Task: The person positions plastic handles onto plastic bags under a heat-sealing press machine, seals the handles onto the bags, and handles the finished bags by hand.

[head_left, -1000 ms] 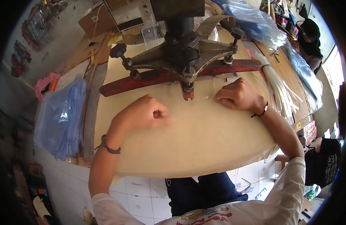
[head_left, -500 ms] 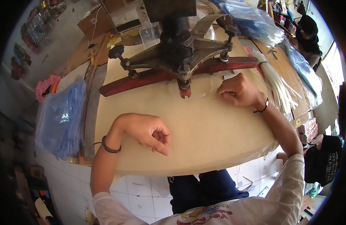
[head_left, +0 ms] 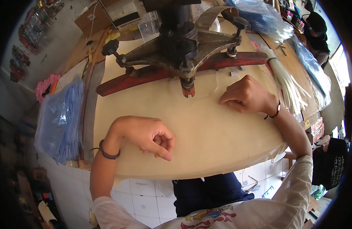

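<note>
My left hand is over the tan covered table surface, its fingers curled inward and the thumb pointing down; whatever lies inside the curl cannot be made out. Closed with knuckles up, my right hand rests at the right part of the same surface; its fingertips are hidden. Beyond both hands stands a metal press head with black knobs, over a long red bar. Small pale pieces lie just behind my right hand.
Blue clear plastic bags are stacked at the left edge. White strips lie at the right, with more plastic bags behind. A cardboard box stands at the back left. Another person is at the far right.
My left hand has come back toward the front edge from near the red bar, then stayed about there. My right hand remains closed in nearly the same place. The view has shifted slightly.
</note>
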Demonstrator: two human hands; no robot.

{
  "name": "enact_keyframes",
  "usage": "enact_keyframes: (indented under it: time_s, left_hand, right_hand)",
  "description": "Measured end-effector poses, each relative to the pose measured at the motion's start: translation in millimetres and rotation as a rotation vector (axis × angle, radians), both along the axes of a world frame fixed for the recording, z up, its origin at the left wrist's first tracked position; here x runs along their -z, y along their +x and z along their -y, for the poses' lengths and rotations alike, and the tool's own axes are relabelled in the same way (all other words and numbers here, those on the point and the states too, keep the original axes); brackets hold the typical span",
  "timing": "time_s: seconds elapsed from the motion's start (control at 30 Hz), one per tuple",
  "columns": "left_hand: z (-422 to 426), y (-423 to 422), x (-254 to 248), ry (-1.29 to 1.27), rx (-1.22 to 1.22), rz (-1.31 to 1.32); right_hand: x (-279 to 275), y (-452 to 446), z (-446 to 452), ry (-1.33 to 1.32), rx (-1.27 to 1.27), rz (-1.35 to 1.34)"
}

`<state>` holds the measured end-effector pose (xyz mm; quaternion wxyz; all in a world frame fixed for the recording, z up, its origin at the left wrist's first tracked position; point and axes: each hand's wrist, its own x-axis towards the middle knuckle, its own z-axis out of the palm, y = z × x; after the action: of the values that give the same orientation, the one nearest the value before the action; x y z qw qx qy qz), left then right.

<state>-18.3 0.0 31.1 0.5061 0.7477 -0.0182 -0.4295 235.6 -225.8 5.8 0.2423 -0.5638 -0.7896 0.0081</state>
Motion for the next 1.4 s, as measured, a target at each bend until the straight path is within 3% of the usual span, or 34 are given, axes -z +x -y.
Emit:
enact_keyframes:
  time_s: [0.53,0.63,0.7,0.77,0.83,0.93,1.07,1.4]
  left_hand:
    - [-1.2,-2.0,-0.6,-0.013,0.012,0.023]
    - [-0.2,-0.8,-2.2,-0.004,0.025,0.027]
    - [0.6,-1.7,-2.8,0.004,0.019,0.025]
    - [0.3,-1.1,-1.9,0.008,0.01,0.006]
    - [0.3,-2.1,-1.9,0.014,-0.012,0.0]
    - [2.3,-0.8,-2.0,0.011,-0.025,-0.019]
    - [0.3,0.6,0.1,-0.014,-0.018,-0.014]
    - [-0.7,1.1,3.8,-0.057,-0.018,0.003]
  right_hand:
    - [-4.8,4.1,1.7,0.015,-0.029,-0.042]
    - [-33.2,6.9,12.6,0.101,0.011,0.025]
    - [-67.0,9.0,38.0,0.394,0.11,0.156]
    - [-99.0,-28.8,54.5,1.013,0.093,-0.003]
    - [-120.1,-58.8,69.2,1.231,-0.047,-0.057]
    - [-135.0,-101.0,71.3,1.007,-0.3,0.025]
    - [-128.1,-124.5,53.3,0.81,-0.387,0.07]
    - [-120.3,-129.2,41.9,0.758,-0.406,0.069]
